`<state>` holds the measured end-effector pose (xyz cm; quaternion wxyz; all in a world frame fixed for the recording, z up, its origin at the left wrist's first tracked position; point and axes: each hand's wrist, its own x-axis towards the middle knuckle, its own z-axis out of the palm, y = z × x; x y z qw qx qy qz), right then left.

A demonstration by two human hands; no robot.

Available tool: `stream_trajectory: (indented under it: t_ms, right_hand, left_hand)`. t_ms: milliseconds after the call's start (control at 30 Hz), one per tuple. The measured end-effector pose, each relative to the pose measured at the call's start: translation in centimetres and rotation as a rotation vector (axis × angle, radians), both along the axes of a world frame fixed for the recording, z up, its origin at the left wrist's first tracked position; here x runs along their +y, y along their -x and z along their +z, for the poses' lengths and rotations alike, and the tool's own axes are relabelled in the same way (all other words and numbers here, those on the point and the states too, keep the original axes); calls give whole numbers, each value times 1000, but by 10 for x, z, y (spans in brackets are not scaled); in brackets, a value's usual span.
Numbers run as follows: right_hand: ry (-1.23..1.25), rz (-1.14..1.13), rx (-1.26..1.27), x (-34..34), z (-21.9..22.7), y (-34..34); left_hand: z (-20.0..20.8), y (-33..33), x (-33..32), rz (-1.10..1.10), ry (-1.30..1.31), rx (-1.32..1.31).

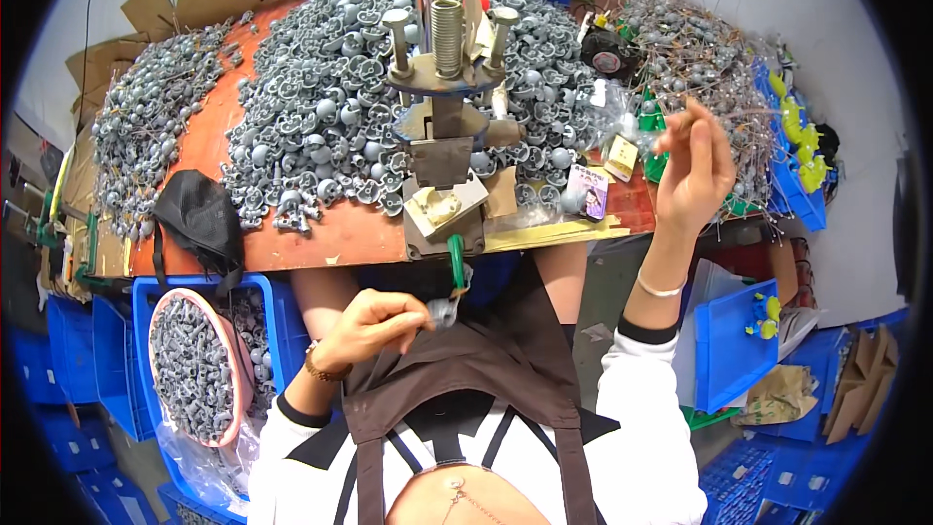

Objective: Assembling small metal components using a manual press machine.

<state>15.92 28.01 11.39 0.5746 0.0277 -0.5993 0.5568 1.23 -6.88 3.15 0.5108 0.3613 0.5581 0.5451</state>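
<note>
Grey part sits pinched in the fingertips of the left hand, just off the front edge of the counter, at 6 o'clock from the press. The right hand is raised at the press's 3 o'clock, fingers half curled; whether it grips anything, I cannot tell. Wired parts heap at its 12 o'clock. Grey shells spread around the press from 9 to 2 o'clock. A tub of small grey pieces stands at the left hand's 9 o'clock.
</note>
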Motion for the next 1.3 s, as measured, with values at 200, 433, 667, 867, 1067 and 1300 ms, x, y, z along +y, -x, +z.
stream_trajectory:
  t_ms: [200, 433, 667, 867, 1067, 1300]
  right_hand:
    - [129, 131, -93, -44, -33, -5]
    - [227, 187, -168, -67, -47, -4]
    - [258, 166, -218, -81, -54, -9]
    - [346, 152, -244, -99, -59, 4]
    - [326, 230, -303, -112, -63, 10]
    - [313, 231, -294, -113, -68, 10]
  left_hand:
    - [-18, 20, 6, 193, -46, 48]
    - [-48, 102, 93, 451, -160, 1565]
    - [-48, 124, 100, 401, -206, 1574]
    - [-51, 65, 86, 599, -370, 1157]
    - [-74, 48, 105, 510, -518, 1294]
    - [-47, 70, 91, 303, -359, 910]
